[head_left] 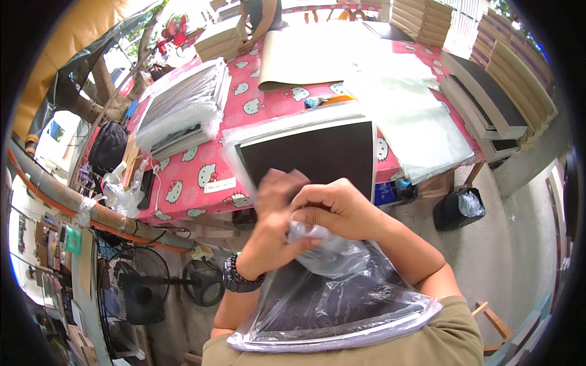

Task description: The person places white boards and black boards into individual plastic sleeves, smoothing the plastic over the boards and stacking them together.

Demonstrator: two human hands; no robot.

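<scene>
The right hand (299, 213) is bending its fingers and is grasping the gathered end of a clear plastic bag (336, 262), with the thumb pressing against the fingers. The left hand (278, 222) is meeting it from the other side: its thumb is lying over the same bunched plastic, while its fingers are pointing up, away from the body, and are showing blurred, so I cannot tell how firmly they are closing. Both hands are working close together, almost touching, above the near side of the bench (189, 201). The left forearm is rising from the lower edge, its wrist wearing a dark watch (228, 273) and a dark bead bracelet (243, 280); the right arm is bending at the elbow and is reaching in from the right, its hand pointing to the left. The bag is hanging below the hands and is spreading toward the person's olive shirt (448, 332), and a dark flat panel (305, 296) is showing through it. Just beyond the hands, a black board (311, 149) with a pale edge is lying in clear wrapping on the pink patterned cloth of the bench.
</scene>
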